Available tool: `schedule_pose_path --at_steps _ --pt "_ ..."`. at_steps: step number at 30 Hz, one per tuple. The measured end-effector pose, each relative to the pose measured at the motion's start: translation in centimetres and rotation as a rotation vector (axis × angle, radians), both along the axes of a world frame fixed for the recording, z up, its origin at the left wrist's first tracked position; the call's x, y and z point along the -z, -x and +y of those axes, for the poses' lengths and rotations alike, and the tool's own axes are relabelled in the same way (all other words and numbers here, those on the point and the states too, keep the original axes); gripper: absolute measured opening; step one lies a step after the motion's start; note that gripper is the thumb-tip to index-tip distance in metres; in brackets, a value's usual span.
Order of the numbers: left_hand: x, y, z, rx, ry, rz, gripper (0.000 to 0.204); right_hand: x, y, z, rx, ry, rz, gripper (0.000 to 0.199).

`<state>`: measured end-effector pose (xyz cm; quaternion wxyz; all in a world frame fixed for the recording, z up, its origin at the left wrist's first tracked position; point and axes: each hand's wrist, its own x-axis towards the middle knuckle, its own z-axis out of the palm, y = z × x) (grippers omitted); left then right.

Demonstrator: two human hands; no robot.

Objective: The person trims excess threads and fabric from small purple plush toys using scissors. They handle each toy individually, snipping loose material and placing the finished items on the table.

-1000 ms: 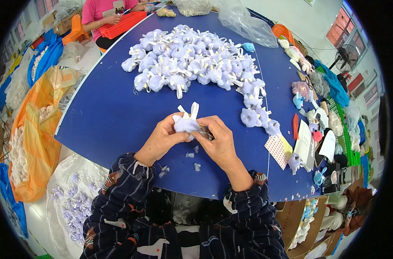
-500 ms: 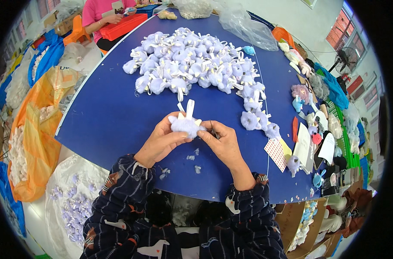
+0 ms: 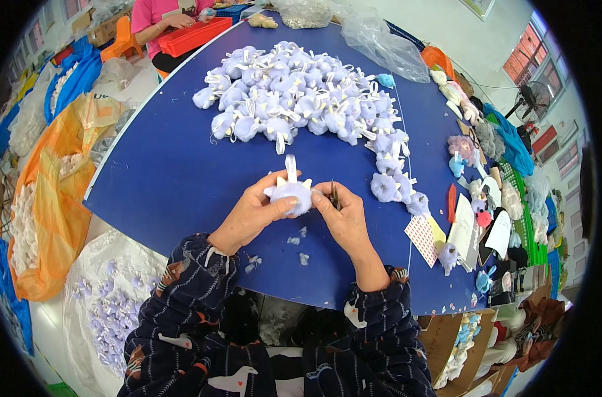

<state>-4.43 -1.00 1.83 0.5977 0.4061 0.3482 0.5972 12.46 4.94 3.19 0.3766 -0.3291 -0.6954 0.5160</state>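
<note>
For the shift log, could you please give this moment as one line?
left hand: holds small lilac plush toy | right hand: touches toy, grips thin dark tool | surface: blue table

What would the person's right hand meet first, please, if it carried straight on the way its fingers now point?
The right hand points up and left, its fingertips already at the small lilac plush toy that the left hand holds. It would press into that toy first.

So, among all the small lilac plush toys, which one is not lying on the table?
The lilac plush toy with a white ribbon loop, held between the left hand and right hand. All others lie on the blue table.
</note>
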Motion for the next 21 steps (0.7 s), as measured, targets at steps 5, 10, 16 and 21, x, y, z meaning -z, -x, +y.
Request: schedule_pose_path --at_steps 5,10,16,21 --pt "0.2 0.21 0.23 0.013 -0.025 0.043 0.059 0.31 0.02 0.25 0.01 -0.024 -0.002 0.017" --pt "-0.17 0.09 0.23 -0.003 -0.086 0.094 0.061 0.04 -0.03 0.32 0.011 -0.014 -0.003 0.016" --pt "-0.04 0.11 0.31 0.001 -0.106 0.094 0.061 0.08 0.02 0.36 0.026 -0.033 0.035 0.016" --pt "0.15 0.32 0.19 -0.014 -0.078 0.123 0.057 -0.09 0.33 0.13 0.034 -0.038 0.012 0.015"
